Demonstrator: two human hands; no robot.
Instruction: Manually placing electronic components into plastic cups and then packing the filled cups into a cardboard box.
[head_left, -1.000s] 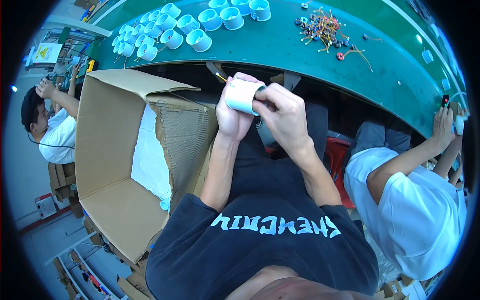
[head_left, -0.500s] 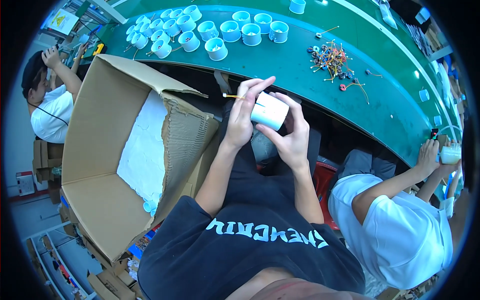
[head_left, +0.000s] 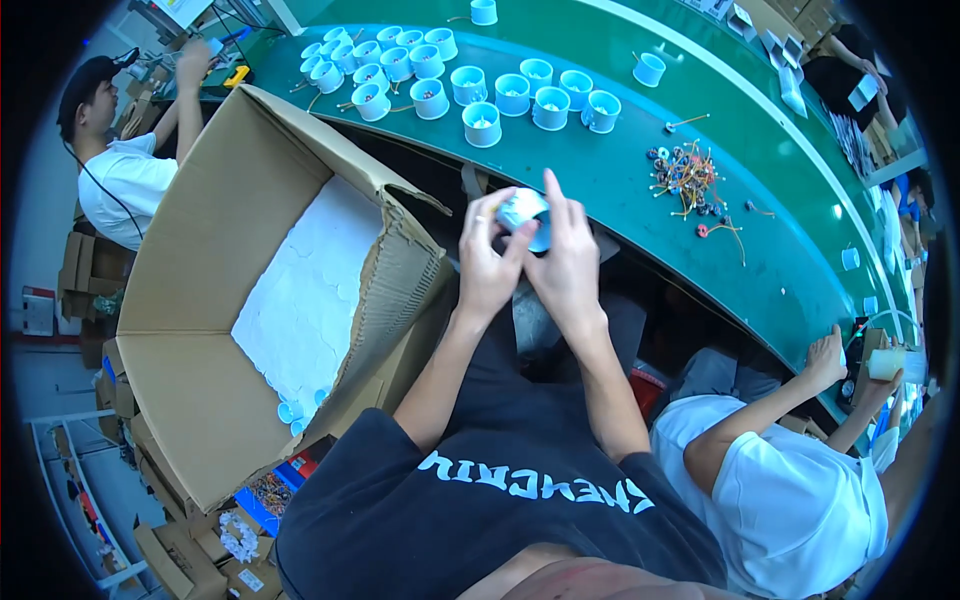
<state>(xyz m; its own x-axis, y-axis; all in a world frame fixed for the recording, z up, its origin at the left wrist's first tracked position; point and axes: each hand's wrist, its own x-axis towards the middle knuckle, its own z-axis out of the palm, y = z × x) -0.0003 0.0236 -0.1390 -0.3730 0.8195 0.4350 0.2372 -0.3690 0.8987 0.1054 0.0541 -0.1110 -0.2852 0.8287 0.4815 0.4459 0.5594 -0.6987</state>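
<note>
A light-blue plastic cup (head_left: 519,207) is held up between my two hands, just off the front edge of the workbench. Its open end is tipped partly toward me, showing a dark hollow. My left hand (head_left: 488,262) wraps its left side, the thumb across the near rim. My right hand (head_left: 568,262) closes on the right side, its index finger pointing up; some of its fingers are hidden behind the cup. Beyond, on the green bench (head_left: 600,165), stand several similar light-blue cups (head_left: 482,124) with small parts and wires inside.
A tangle of small wired coils (head_left: 686,180) lies right of the cups. At my left a large open cardboard box (head_left: 190,290) holds a white sheet (head_left: 305,285) and a few blue cups (head_left: 291,411). A co-worker in white (head_left: 770,450) sits at my right, another (head_left: 120,190) far left.
The cup has turned from lying sideways to showing its open end, and the wire that stuck out at its left no longer shows. My hands have come closer together. The whole view has shifted.
</note>
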